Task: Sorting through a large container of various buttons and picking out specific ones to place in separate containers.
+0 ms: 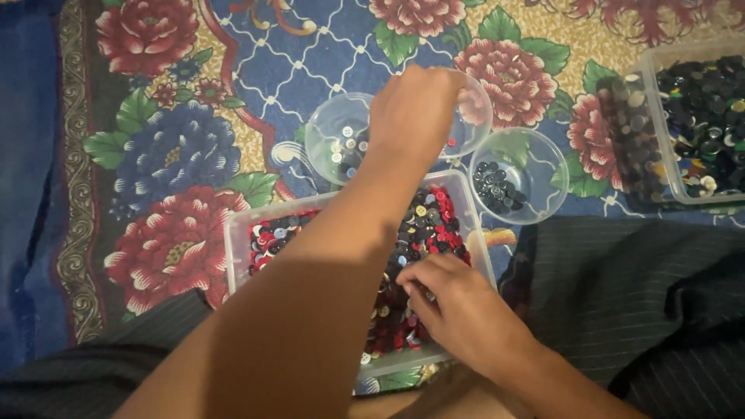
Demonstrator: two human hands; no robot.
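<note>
Buttons (423,225) in the centre tray (237,240) lie under my right hand (458,306), fingers pinching into them; left hand (411,109) hovers curled over the upper 3 bowls (535,163), grip unreadable.

We see a floral carpet (178,147) bearing a clear tray (233,240) of buttons, three small clear bowls (535,155), and seemingly another button-filled container (660,116).

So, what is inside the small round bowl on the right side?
The small round bowl holds a little heap of dark buttons, gathered toward its left; the rest shows clear bottom. Nothing covers it, unlike the middle bowl, partly hidden by the left hand.
</note>
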